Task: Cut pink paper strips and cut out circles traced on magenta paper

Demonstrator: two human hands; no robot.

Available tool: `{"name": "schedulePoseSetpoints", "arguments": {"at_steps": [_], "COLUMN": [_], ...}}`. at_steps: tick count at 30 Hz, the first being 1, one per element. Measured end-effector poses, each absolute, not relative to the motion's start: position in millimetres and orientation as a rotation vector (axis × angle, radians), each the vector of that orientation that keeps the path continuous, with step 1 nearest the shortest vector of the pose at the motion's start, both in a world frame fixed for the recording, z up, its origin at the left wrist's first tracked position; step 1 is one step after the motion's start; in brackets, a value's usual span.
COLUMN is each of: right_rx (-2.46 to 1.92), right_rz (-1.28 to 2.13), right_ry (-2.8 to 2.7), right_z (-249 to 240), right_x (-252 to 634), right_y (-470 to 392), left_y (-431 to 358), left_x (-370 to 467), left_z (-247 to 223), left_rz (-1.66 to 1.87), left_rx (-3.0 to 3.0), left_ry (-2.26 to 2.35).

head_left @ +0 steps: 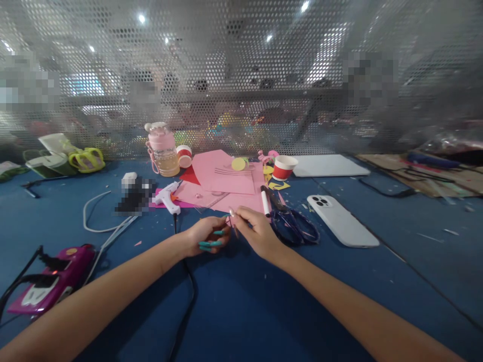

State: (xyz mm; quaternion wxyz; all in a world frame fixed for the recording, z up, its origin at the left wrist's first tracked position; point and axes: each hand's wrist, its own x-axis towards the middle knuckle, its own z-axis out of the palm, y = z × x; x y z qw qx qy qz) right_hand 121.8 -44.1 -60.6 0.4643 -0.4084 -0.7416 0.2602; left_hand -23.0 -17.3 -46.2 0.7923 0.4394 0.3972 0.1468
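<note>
My left hand (pixel 210 235) is closed, thumb and fingertips pinching a small pink piece (pixel 228 220) that has a dark line on it. My right hand (pixel 256 229) meets it from the right, its thumb and forefinger pinched at the same piece. Both hands are just in front of the pink paper sheets (pixel 234 182). Left of them lies a white glue gun (pixel 168 197), its black cord running toward me. Dark-handled scissors (pixel 294 226) and a black-and-white marker (pixel 265 202) lie right of my right hand.
A pink-lidded bottle (pixel 163 151) and a red-and-white cup (pixel 184 156) stand at the back; another cup (pixel 284 167) is further right. A white phone (pixel 342 221) lies at right, a magenta power strip (pixel 56 279) at left. Perforated metal (pixel 226 75) rises behind the blue table (pixel 241 311).
</note>
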Motion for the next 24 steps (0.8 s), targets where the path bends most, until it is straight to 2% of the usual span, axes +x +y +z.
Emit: {"name": "schedulePoseSetpoints", "arguments": {"at_steps": [5,13,24], "right_rx": [-1.127,-1.141,-1.154], "right_rz": [0.894,1.088,1.076], "right_ry": [-1.493,-1.264,-1.377], "right_z": [-66.1,-69.7,-70.9], "right_x": [115.5,105.8,105.2], "right_y": [-45.7,-48.7,-51.9], "left_y": [-24.9,-29.9,-35.6], "left_x": [-16.2,-14.7,-12.4], "left_z": [-56.3,-62.8,-61.8], "left_rz": [0.735,0.832,0.88], "left_rx": [1.275,1.646,1.73], "left_ry": [0.957,0.999,1.092]}}
